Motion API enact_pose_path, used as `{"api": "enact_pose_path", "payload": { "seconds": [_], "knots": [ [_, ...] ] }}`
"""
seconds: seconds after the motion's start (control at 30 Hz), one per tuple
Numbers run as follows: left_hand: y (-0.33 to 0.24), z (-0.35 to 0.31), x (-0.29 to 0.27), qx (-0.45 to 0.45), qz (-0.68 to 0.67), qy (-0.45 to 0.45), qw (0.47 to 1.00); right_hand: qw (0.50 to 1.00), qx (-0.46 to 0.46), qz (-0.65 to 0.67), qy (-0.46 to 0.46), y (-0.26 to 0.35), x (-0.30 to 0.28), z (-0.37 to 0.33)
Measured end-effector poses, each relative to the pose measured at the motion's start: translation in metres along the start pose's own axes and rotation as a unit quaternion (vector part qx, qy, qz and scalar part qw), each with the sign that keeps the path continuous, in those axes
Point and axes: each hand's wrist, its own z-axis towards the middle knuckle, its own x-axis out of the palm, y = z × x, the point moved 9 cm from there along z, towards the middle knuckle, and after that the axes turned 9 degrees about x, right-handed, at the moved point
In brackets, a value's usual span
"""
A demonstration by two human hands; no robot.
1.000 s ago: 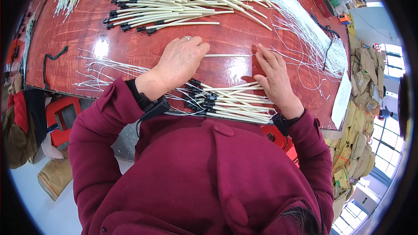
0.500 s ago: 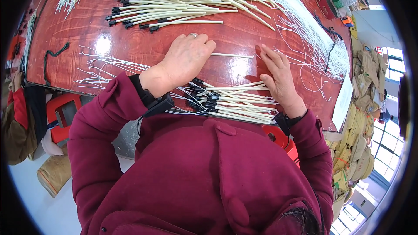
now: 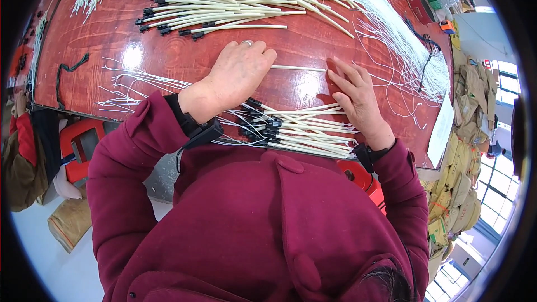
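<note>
A thin cream tube (image 3: 299, 68) lies across the red table in front of me. Its left end disappears under my left hand (image 3: 240, 72), whose fingers are curled over it; what else they cover is hidden. My right hand (image 3: 358, 98) is at the tube's right end, fingers stretched out and thumb apart, the index fingertip touching or almost touching that end. A thin white wire (image 3: 381, 85) shows to the right of these fingers; whether it runs from the tube I cannot tell. Nearer me, below both hands, lies a bunch of cream tubes (image 3: 305, 134) with black connectors (image 3: 271, 127).
Beyond my hands spreads a big pile of cream tubes with black connectors (image 3: 224, 0). White wires form a long bundle (image 3: 386, 22) at far right, with loose strands (image 3: 151, 83) at left. A black cord (image 3: 70, 67) lies left. Red stools (image 3: 81, 148) stand below the table edge (image 3: 89, 115).
The tube's right end has moved slightly away from me. My right fingertips have come to that end, and the small bent wire seen there is now out of sight.
</note>
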Motion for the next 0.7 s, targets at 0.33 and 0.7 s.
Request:
{"api": "enact_pose_path", "payload": {
  "seconds": [0.33, 0.7],
  "knots": [
    [-0.005, 0.007, 0.002, 0.009, 0.003, 0.010, 1.000, 0.999, -0.010, 0.010, -0.049, 0.003, -0.002, 0.003],
    [-0.007, 0.011, -0.009, -0.006, 0.020, 0.003, 1.000, 0.986, 0.033, -0.022, -0.159, 0.002, -0.026, 0.005]
  ]
}}
